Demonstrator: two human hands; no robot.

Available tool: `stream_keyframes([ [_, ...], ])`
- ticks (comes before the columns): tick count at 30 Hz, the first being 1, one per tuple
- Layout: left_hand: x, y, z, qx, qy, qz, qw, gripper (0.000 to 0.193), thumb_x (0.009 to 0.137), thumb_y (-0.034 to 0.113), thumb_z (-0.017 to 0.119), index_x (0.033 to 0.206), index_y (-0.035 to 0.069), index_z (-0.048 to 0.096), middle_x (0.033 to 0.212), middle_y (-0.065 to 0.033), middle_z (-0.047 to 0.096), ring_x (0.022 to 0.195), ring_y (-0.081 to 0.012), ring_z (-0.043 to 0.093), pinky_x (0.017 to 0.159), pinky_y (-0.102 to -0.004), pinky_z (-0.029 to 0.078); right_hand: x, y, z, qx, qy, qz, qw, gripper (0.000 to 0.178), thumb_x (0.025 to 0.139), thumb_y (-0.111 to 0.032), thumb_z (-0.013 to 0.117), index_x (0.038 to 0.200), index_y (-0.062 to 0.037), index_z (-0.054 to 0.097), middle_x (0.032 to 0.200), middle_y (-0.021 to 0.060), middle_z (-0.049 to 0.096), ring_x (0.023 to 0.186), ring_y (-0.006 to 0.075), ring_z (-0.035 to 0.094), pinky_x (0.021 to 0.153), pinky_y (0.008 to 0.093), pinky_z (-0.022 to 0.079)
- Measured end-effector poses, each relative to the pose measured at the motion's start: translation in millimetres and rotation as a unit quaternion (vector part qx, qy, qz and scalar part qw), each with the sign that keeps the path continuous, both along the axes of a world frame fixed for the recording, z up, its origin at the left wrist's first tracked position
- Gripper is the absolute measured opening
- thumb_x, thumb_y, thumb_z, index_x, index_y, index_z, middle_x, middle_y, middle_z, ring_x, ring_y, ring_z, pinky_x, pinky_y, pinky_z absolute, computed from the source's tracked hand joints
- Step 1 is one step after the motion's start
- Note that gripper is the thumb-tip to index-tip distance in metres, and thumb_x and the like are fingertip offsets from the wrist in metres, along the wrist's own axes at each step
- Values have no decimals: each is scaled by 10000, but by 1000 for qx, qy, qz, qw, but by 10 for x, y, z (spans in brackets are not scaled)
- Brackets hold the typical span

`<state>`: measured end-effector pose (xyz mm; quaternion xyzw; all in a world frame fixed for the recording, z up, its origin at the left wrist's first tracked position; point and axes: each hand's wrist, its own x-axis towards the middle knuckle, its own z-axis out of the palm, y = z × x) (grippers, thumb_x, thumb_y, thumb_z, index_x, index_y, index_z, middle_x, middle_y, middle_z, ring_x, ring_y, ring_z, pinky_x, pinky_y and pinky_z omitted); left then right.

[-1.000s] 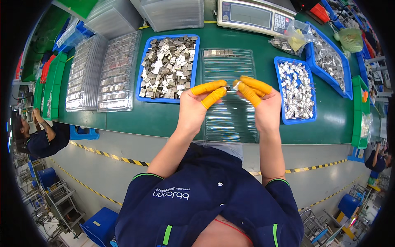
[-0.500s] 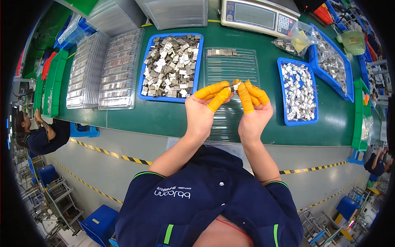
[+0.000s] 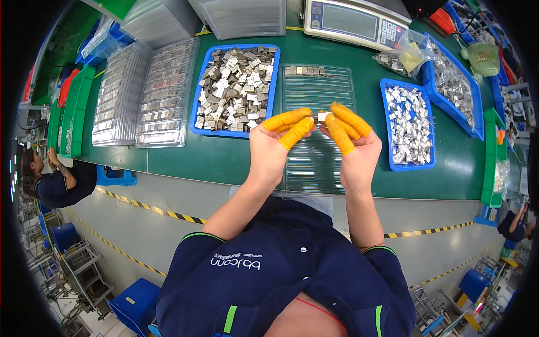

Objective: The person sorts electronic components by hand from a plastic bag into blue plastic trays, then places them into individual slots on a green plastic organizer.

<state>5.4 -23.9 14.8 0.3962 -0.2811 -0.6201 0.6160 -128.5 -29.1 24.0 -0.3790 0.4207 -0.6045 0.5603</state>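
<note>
A small silvery-white connector part [image 3: 322,116] spans the gap between my two hands, above a clear ribbed plastic tray [image 3: 347,92]. My left hand [image 3: 283,128] pinches its left end between yellow-covered thumb and fingers. From the other side my right hand [image 3: 351,132], also in yellow finger covers, pinches the right end. Whether it is one piece or two joined ones is too small to tell. In the ribbed tray a short row of grey metal pieces [image 3: 304,71] lies along the far edge.
Left of the hands stands a blue tray [image 3: 193,112] heaped with metal shells, beside stacked clear trays [image 3: 163,95]. A blue tray [image 3: 412,167] of small white-silver parts is at the right. Behind stand a scale [image 3: 348,22] and a bag [image 3: 407,53].
My hands have drawn slightly apart, the right one shifting rightward. More of the small connector part shows between the fingertips, and the right fingers have spread a little.
</note>
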Motion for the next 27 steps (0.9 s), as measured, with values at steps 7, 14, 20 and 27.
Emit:
stream_keyframes([
  [7,25,-9,-32,-5,-17,9,1000,245,788,21,641,1015,-65,605,925,-138,641,820,-208,641,765,-287,520,-35,12,40,-21,78,18,997,236,760,36,652,990,73,611,968,135,643,873,147,620,793,243,486],
  [14,50,14,-10,-59,-104,6,993,254,767,-3,655,1010,-67,614,964,-149,639,844,-188,631,792,-281,504,-181,-45,92,26,84,85,992,220,739,25,677,950,65,632,913,122,660,802,150,635,775,256,500],
  [20,74,-4,51,3,-58,-74,996,382,746,-17,668,1111,-54,560,921,-133,648,838,-158,624,783,-264,495,-262,-97,-8,-76,100,152,980,285,697,19,710,970,43,632,1011,112,621,895,166,601,796,291,504],
  [27,193,-67,152,-28,-15,-188,982,607,735,-29,675,1260,-18,371,820,-95,636,797,-131,617,740,-239,496,-223,-68,63,44,-3,242,969,312,702,27,702,1006,33,630,1005,94,597,915,174,574,843,314,485],
])
